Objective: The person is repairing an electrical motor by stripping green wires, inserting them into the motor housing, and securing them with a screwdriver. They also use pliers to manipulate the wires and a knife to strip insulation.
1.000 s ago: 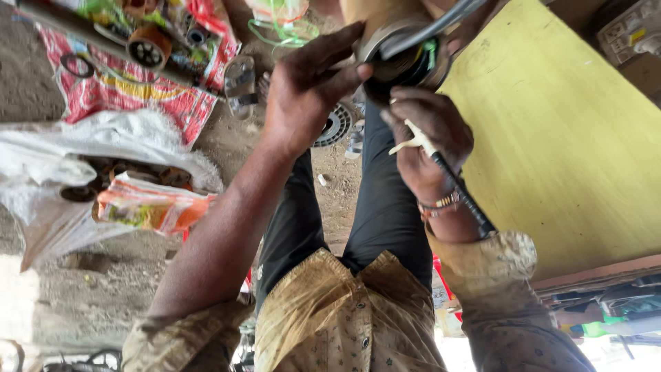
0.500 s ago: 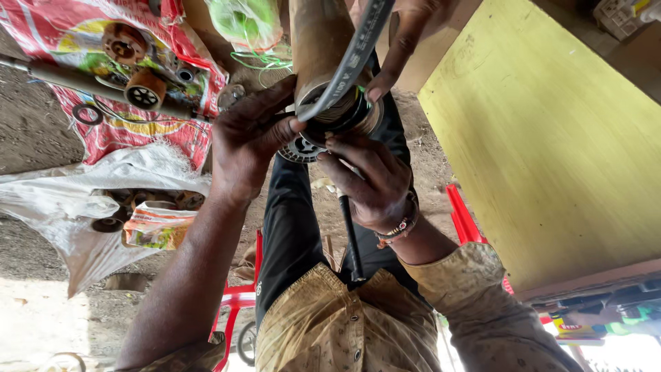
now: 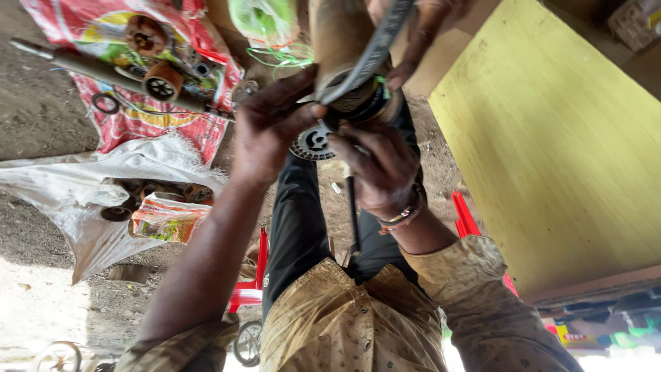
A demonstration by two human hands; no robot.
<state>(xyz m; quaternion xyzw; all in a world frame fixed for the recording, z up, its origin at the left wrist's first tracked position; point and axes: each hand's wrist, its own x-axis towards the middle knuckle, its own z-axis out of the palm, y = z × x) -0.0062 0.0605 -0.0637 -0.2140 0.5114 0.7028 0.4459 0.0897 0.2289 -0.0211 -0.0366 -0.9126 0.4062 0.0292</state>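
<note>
- The motor part (image 3: 354, 103), a round dark piece with windings, sits over the person's dark-trousered lap, between the two hands.
- The left hand (image 3: 272, 124) grips the part's left side, fingers curled around its edge.
- The right hand (image 3: 379, 165) is closed on the part from below and right; a thin dark tool (image 3: 352, 210) runs down from this hand toward the shirt.
- The hands are close together, both clamped on the same part, nearly touching.
- A perforated metal disc (image 3: 313, 141) shows just beneath the part, between the hands.
- A grey curved strip (image 3: 375, 52) lies across the top of the part.
- Another person's hand (image 3: 420, 41) touches the part from above right.
- On the ground to the left: a red printed sack (image 3: 138, 124) carrying a shaft (image 3: 103, 72) and rotors, and a white bag (image 3: 76, 200).
- A yellow board (image 3: 551, 145) stands on the right.
</note>
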